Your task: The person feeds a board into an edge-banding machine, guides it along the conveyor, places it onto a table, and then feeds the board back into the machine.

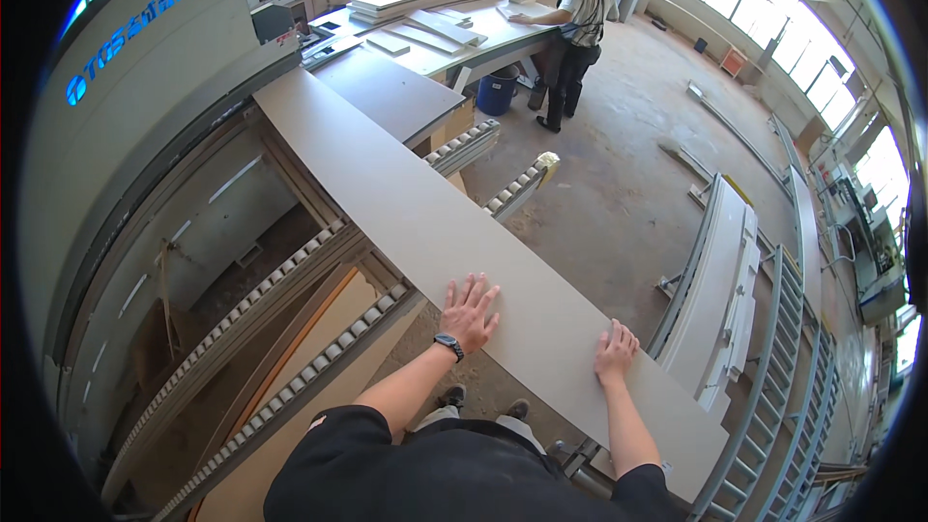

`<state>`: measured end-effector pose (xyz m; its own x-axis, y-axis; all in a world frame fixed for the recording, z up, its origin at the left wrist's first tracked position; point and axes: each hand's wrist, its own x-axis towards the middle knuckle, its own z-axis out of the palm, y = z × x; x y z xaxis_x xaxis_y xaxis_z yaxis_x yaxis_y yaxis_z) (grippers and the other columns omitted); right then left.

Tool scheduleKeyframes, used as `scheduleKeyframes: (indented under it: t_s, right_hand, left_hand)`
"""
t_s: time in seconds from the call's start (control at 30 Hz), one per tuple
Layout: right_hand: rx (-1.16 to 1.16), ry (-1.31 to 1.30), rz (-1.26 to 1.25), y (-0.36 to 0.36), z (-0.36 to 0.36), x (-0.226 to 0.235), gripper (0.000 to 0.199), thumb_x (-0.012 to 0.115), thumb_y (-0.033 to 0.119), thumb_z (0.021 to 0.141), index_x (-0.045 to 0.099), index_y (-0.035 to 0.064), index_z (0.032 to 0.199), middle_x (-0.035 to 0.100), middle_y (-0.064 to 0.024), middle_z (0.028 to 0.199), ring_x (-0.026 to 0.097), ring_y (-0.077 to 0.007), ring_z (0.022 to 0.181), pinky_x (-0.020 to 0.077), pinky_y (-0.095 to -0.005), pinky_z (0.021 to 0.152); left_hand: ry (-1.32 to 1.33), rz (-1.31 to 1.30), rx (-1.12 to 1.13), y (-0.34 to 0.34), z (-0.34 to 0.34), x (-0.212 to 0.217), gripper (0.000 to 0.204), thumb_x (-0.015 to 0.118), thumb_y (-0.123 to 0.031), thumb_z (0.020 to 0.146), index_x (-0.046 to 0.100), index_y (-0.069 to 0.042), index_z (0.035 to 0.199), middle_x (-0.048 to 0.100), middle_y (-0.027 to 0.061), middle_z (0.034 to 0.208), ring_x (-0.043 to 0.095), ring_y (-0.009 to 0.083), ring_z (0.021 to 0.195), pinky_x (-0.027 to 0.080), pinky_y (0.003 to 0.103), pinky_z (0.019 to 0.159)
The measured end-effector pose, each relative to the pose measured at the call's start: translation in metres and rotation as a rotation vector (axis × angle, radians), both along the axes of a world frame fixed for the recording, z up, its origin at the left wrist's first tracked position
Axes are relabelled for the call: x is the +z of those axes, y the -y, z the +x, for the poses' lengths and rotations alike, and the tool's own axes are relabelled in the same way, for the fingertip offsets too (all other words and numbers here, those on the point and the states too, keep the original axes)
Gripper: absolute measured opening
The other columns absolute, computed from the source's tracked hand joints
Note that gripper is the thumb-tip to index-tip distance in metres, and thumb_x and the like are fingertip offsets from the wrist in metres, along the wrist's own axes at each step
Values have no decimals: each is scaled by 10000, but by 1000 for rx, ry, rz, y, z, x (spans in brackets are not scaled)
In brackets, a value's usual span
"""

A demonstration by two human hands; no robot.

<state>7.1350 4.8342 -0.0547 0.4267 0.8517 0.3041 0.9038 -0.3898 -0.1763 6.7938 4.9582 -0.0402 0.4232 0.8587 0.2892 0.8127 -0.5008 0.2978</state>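
A long, pale grey-beige panel (425, 193) stretches diagonally from the machine at upper left to the lower right, passing in front of me. My left hand (471, 312), with a dark watch on its wrist, lies flat on its near part with the fingers spread. Farther right, my right hand (616, 353) rests on the same panel close to its far edge, its fingers slightly bent and nearer together. Neither hand is lifted from the panel. Roller rails (329, 358) run up to the panel's near edge.
A large grey machine (164, 58) stands at left. Behind the panel, a worktable (425, 58) bears stacked boards; a person (580, 34) stands at its right end beside a blue bin (497, 92). Leaning white panels (710, 290) and a grey roller conveyor (764, 396) are at right.
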Motion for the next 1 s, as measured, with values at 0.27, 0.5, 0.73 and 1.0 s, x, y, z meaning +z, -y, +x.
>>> scheduleKeyframes:
  t_s: [0.27, 0.5, 0.73, 1.0]
  right_hand:
    - [25, -12, 26, -41, 50, -2, 488, 534, 286, 935, 549, 96, 1384, 567, -166, 1330, 503, -314, 1235, 303, -433, 1129]
    - [140, -44, 192, -12, 118, 10, 516, 592, 208, 903, 535, 105, 1406, 485, -193, 1447, 437, -340, 1325, 282, -439, 1150]
    - [-330, 12, 96, 175, 301, -30, 537, 555, 173, 947, 459, 49, 1461, 483, -237, 1454, 458, -400, 1332, 334, -480, 1146]
    - [-806, 258, -8, 362, 354, -49, 425, 504, 217, 995, 509, 82, 1398, 609, -181, 1280, 571, -373, 1165, 440, -473, 1015]
  left_hand:
    - [-18, 34, 145, -22, 62, -10, 594, 550, -390, 926, 455, -174, 1471, 342, 128, 1606, 254, 346, 1509, 163, 536, 1229]
    - [388, 39, 627, 20, 141, -31, 704, 640, -321, 882, 384, -88, 1495, 366, 224, 1552, 252, 370, 1497, 188, 517, 1220]
    - [1663, -1331, 707, 70, 211, -27, 489, 665, -413, 957, 586, 2, 1204, 697, 111, 1036, 682, 223, 813, 565, 349, 723]
    - [1607, -1074, 1003, 52, 280, -9, 487, 622, -455, 985, 641, 10, 1127, 700, 114, 1023, 684, 216, 834, 578, 353, 719]
